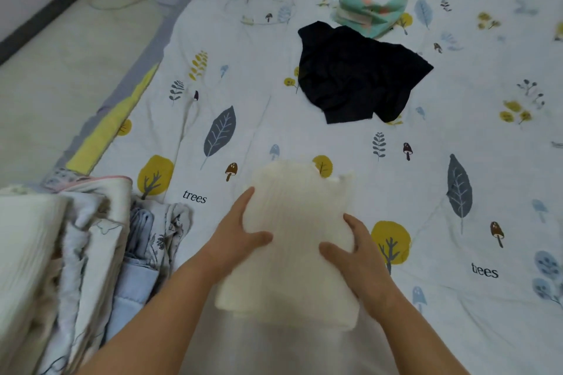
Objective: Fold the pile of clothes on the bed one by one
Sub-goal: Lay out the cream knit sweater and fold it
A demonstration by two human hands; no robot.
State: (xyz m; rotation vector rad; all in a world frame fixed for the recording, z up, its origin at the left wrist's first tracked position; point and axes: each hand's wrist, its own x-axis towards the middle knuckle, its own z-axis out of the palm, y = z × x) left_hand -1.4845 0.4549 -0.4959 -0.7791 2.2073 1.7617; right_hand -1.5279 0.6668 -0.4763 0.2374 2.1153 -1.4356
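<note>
Cream knit, ribbed and soft-looking, made up the folded garment that lay on the leaf-printed bedsheet directly in front of the person, its long axis running away from them toward the head of the bed. The left hand gripped its left edge, thumb laid across the top and fingers apparently tucked beneath, and the right hand gripped the right edge the same way, so both hands were closed on the one bundle from opposite sides. It looked folded and ready to be lifted or set aside, probably onto one of the stacks. Beyond it, farther up the bed and slightly to the right, a black garment lay crumpled and unfolded, well apart from the hands; the right hand sat somewhat nearer to it, and it seemed the next piece to fold. Just behind the black piece stood a neat stack of folded mint-and-white clothes. At the person's left, near the bed's edge, sat a heap of folded bedding and pale fabrics, which was the closer resting place for the left hand. No baskets or boxes were visible.
</note>
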